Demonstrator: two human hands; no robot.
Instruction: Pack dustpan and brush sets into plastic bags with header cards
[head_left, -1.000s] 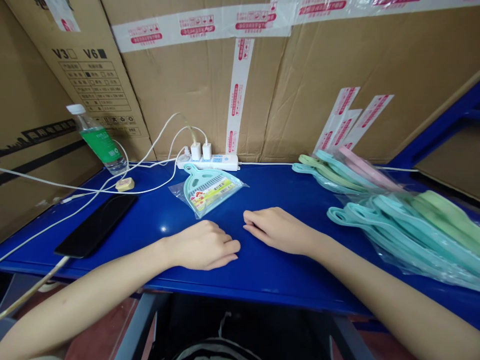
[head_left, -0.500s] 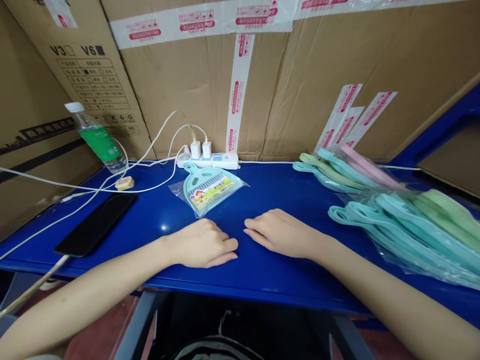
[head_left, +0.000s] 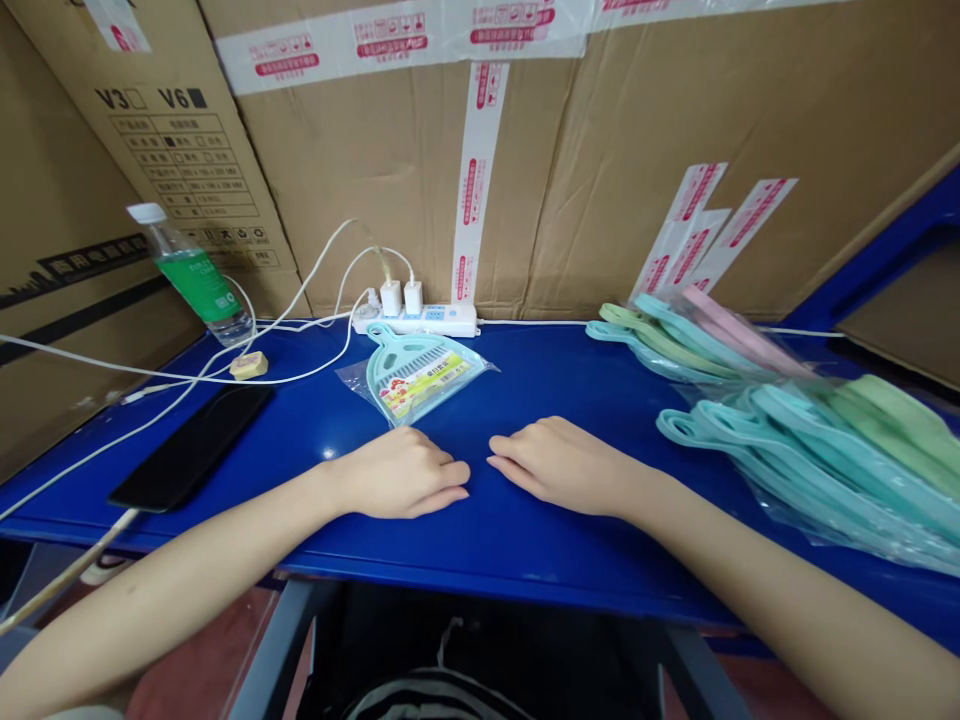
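Two bare hands lie on a blue worktop (head_left: 525,540), close to its front edge. The left hand (head_left: 397,475) and the right hand (head_left: 559,465) are apart, with a small gap between their fingertips, and neither hand holds anything. The fingers bend a little and rest on the top. The nearest thing is a small mint-green dustpan and brush set (head_left: 409,365) in a clear plastic bag. It lies flat near the back edge, a bit left of the middle, and the low corner of its bag is just beside the left hand. Behind the set, a white power strip (head_left: 442,320) with two white chargers (head_left: 401,298) sits against a big cardboard box (head_left: 360,200). In the back left corner stands a water bottle (head_left: 199,280) with a green label, and a small yellow block (head_left: 249,366) lies near it. A black phone (head_left: 191,447) lies near the left end, and white cables (head_left: 150,372) run past it. At the right end are heaps of long mint, green and pink plastic strips (head_left: 810,450) in clear bags.
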